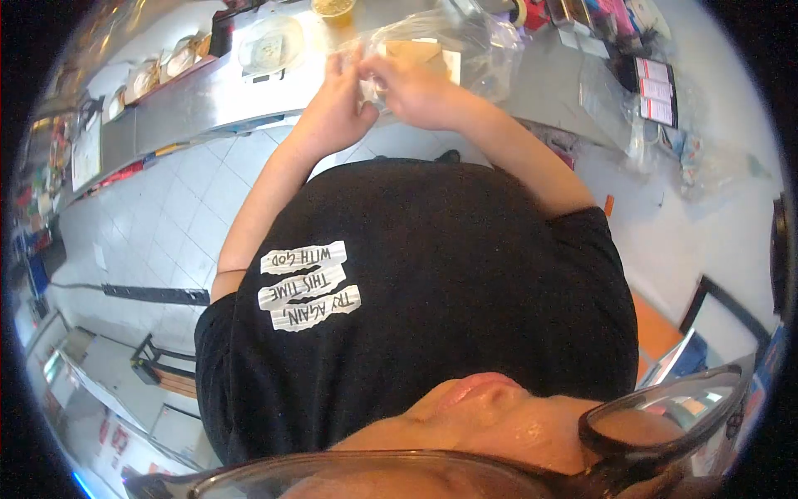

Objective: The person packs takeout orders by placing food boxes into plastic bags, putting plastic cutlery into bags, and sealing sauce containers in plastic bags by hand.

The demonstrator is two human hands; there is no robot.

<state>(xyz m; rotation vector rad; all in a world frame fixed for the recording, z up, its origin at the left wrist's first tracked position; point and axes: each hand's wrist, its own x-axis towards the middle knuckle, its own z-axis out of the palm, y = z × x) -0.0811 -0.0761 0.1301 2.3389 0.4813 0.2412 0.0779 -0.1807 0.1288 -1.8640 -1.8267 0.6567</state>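
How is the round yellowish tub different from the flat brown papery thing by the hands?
The round yellowish tub has a curved rim, but the flat brown papery piece has straight edges. The tub holds yellowish stuff; the brown piece looks plain on top. The brown piece is right by the right hand, while the tub sits farther away, cut off by the picture's edge. Both are at the shiny metal counter.

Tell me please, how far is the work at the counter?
Looks done: a brown packet is set out among clear plastic.
In hand: the left hand and right hand meet beside it; the fingers hide whatever they may hold.
Probably left: closing the plastic, which looks loose and crumpled. How much more remains, I cannot tell.
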